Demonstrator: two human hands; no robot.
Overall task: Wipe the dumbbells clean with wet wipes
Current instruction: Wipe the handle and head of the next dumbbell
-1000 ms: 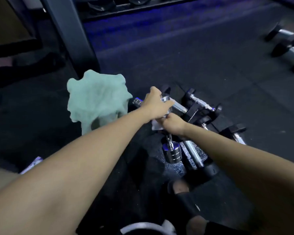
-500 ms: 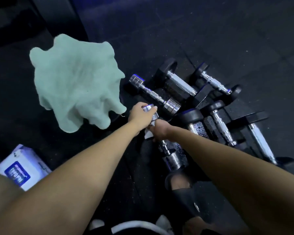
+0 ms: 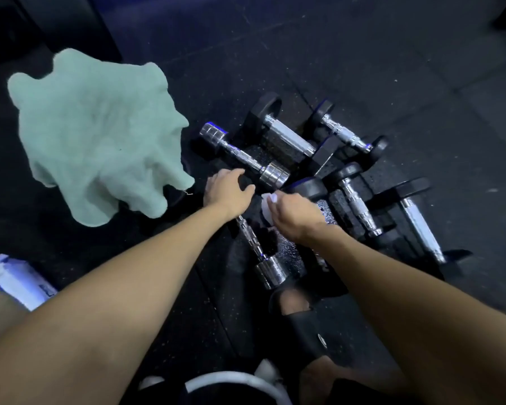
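Note:
A small chrome dumbbell (image 3: pixel 257 249) lies on the black floor in front of me, its near head by my foot. My left hand (image 3: pixel 227 191) covers its far head with the fingers curled over it, so that end is hidden. My right hand (image 3: pixel 294 219) hovers just right of the handle, pinching a crumpled white wet wipe (image 3: pixel 267 201). A second chrome dumbbell (image 3: pixel 246 156) lies just beyond my left hand. Several black-headed dumbbells (image 3: pixel 288 137) with chrome handles lie in a cluster to the right.
A pale green towel (image 3: pixel 100 135) lies crumpled on the floor to the left. A white and blue wipes pack (image 3: pixel 15 282) sits at the lower left edge. My foot in a black slide sandal (image 3: pixel 304 317) rests beside the near dumbbell head. Dark rubber flooring surrounds everything.
The chrome dumbbell has come down from a raised hold to the floor. My right hand with the wipe has moved off the handle to the right. The view has tilted downward.

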